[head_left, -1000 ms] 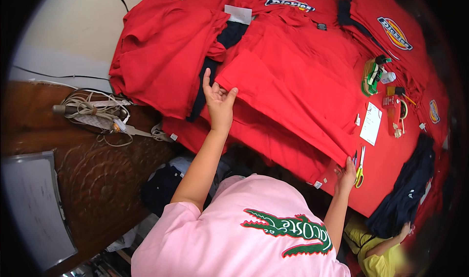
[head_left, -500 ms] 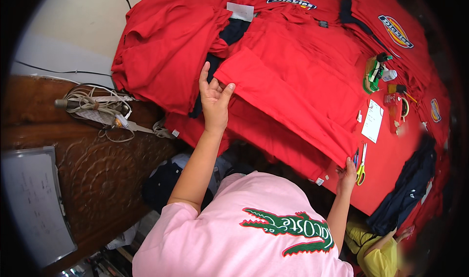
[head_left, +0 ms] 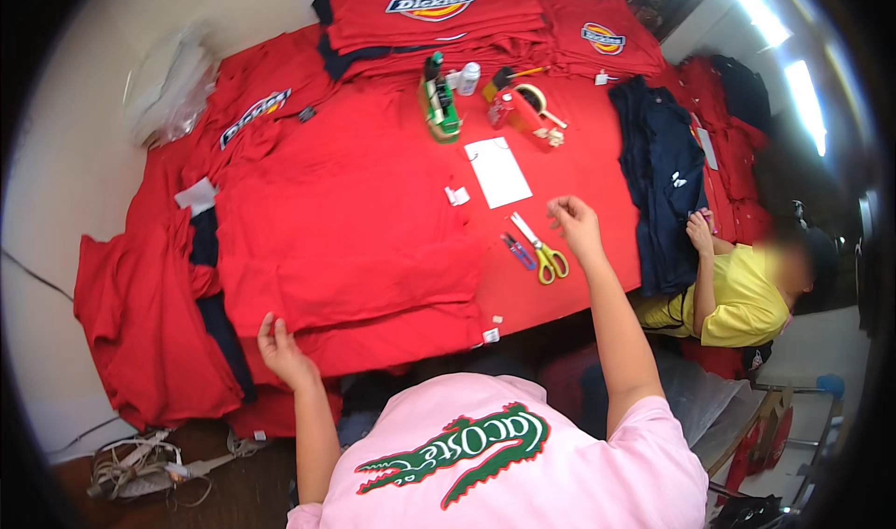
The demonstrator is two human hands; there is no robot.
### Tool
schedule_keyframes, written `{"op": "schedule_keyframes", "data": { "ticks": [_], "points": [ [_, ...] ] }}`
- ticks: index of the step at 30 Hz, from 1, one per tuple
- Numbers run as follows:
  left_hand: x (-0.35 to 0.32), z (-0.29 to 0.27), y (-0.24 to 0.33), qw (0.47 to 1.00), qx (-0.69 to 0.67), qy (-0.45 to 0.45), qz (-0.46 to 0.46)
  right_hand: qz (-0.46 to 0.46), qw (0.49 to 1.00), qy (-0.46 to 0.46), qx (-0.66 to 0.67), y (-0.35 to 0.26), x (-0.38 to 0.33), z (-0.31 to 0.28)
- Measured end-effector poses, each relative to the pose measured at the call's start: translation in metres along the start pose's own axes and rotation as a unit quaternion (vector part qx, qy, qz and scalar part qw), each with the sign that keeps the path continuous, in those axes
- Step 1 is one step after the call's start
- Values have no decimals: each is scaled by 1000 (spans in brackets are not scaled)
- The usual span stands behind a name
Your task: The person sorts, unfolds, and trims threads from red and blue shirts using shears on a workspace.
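Note:
A red garment (head_left: pixel 345 221) lies spread over the left part of the table, its near edge folded over in a band. My left hand (head_left: pixel 285 352) is at that near edge, fingers apart, with nothing seen in it. My right hand (head_left: pixel 576 228) hovers over the table at the right, fingers loosely bent and no object visible between them. Just below and left of it lie yellow-handled scissors (head_left: pixel 551 264) and small blue thread snips (head_left: pixel 519 251). A white sheet of paper (head_left: pixel 499 172) lies beyond the scissors.
Behind the paper stand a green tool (head_left: pixel 439 104), a white bottle (head_left: pixel 469 79) and a red tape dispenser (head_left: pixel 523 113). Stacked red shirts (head_left: pixel 434 34) fill the far side. Dark garments (head_left: pixel 658 165) lie at right, beside a person in yellow (head_left: pixel 747 300). Tangled cables (head_left: pixel 145 464) lie lower left.
Both hands have let go of the red garment, which now lies flat. My right hand has moved out over the table past the scissors. The view has swung to the right.

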State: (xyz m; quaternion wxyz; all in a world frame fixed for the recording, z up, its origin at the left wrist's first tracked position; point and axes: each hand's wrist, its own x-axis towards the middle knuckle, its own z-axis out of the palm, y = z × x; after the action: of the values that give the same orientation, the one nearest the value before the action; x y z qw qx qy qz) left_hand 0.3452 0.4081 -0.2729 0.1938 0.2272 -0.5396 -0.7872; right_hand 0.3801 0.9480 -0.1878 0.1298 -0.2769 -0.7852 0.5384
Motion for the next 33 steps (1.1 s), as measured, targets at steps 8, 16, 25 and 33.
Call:
{"op": "schedule_keyframes", "data": {
  "ticks": [8,16,25,33],
  "points": [
    [-2,36,26,994,38,50,89,-172,921,102,-335,20,197,-55],
    [-27,72,17,989,29,99,108,-97,938,-136,-304,30,304,-74],
    [-20,73,17,984,7,137,117,-121,952,-132,-247,-1,283,-87],
    [-14,56,23,985,9,138,107,-106,953,-57,-278,13,263,-84]
  ]
}}
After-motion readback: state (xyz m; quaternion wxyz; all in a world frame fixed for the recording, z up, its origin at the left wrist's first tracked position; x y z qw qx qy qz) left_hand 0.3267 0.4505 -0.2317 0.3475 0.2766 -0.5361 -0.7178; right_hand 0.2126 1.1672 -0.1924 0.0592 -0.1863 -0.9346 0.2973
